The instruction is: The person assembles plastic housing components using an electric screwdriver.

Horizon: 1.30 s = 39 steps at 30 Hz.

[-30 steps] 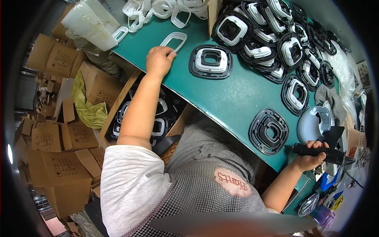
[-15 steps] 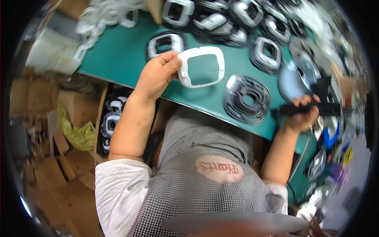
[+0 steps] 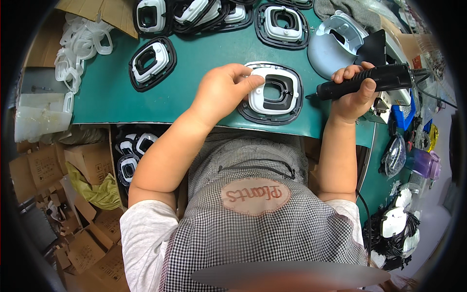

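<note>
My left hand pinches the upper left edge of a white plastic frame. That frame lies on a black plastic base with a square opening, near the table's front edge. In my right hand is a black electric screwdriver, held level with its fingers wrapped round the body. Its bit points left and ends a little to the right of the base, apart from it. To the left rests another black base with a white frame on it.
Several white-and-black assemblies stand along the back of the green table. A pile of loose white frames lies at the back left. Beside the screwdriver sits a light blue bowl-shaped container. Cardboard boxes are on the floor at left.
My left hand has brought the white frame from above the table down onto the black base. The screwdriver in my right hand has come nearer to that base. The view has shifted.
</note>
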Each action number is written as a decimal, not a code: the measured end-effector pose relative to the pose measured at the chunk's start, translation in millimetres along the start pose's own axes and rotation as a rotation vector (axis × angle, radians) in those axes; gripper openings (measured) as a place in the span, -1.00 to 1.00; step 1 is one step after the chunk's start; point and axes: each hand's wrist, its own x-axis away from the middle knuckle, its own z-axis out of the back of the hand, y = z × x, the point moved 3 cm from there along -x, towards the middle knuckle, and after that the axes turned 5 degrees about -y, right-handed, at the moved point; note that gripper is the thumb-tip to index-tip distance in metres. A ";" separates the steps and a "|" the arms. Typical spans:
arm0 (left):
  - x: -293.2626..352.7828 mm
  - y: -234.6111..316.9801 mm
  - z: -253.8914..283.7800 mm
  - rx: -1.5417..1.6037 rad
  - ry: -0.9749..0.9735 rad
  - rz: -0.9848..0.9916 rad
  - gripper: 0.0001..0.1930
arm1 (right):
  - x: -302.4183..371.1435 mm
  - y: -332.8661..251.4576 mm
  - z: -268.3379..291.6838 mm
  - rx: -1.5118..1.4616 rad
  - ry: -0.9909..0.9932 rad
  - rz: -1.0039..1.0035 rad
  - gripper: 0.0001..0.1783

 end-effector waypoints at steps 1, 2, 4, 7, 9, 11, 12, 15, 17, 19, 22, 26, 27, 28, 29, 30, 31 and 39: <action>0.6 0.3 0.5 -0.002 -0.003 0.002 -0.68 | 0.1 0.5 0.9 0.000 0.004 -0.002 -0.34; 3.1 6.5 5.4 -0.312 0.141 -0.154 -0.65 | 0.0 1.1 1.6 -0.005 0.002 -0.002 -0.34; 8.3 12.0 8.3 -0.625 0.282 -0.311 -0.61 | -0.4 1.4 1.2 -0.012 0.004 -0.002 -0.34; 13.8 12.7 4.4 -0.692 0.286 -0.436 -0.49 | -0.6 1.1 -0.4 -0.017 0.008 -0.007 -0.34; 18.4 18.1 -8.1 -0.770 0.154 -0.677 -0.40 | -1.6 1.7 0.1 -0.017 0.003 -0.015 -0.36; 16.7 10.0 -15.4 -0.737 0.087 -0.626 -0.36 | -1.5 0.6 -0.7 -0.033 0.006 -0.025 -0.37; 15.0 10.3 -18.3 -0.704 0.018 -0.574 -0.31 | -0.6 0.6 -0.4 -0.050 0.010 -0.036 -0.38; 12.9 18.6 -14.0 -0.801 -0.038 -0.541 -0.29 | -1.2 -6.3 -1.3 -0.040 0.003 -0.030 -0.37; 9.9 20.6 -14.0 -0.847 -0.080 -0.508 -0.27 | -2.6 -19.2 1.7 -0.067 0.001 0.004 -0.36; 7.9 19.7 -13.6 -0.814 -0.090 -0.493 -0.25 | -6.0 -34.6 4.8 -0.105 -0.015 0.051 -0.33; 4.9 16.0 -15.5 -0.718 -0.108 -0.480 -0.24 | -12.3 -73.6 21.5 -0.132 -0.064 0.196 -0.28; 4.5 11.7 -19.0 -0.659 -0.111 -0.462 -0.22 | -17.6 -121.3 55.0 -0.028 -0.032 0.334 -0.18; 4.0 12.6 -21.8 -0.663 -0.111 -0.481 -0.22 | -18.5 -129.4 65.9 -0.027 0.019 0.353 -0.16; 2.8 14.3 -27.8 -0.652 -0.127 -0.502 -0.22 | -19.7 -136.6 74.6 -0.027 0.069 0.374 -0.14; 1.3 15.8 -34.1 -0.661 -0.129 -0.511 -0.23 | -21.2 -141.3 82.2 0.034 0.156 0.403 -0.14; -0.2 17.2 -39.7 -0.674 -0.132 -0.519 -0.23 | -22.4 -142.9 83.0 0.057 0.248 0.422 -0.12; -2.3 18.6 -45.9 -0.654 -0.139 -0.538 -0.23 | -23.4 -145.1 88.1 0.107 0.261 0.411 -0.11; -9.3 18.3 -61.6 -0.643 -0.141 -0.582 -0.22 | -28.1 -133.3 89.1 0.357 0.360 0.392 -0.07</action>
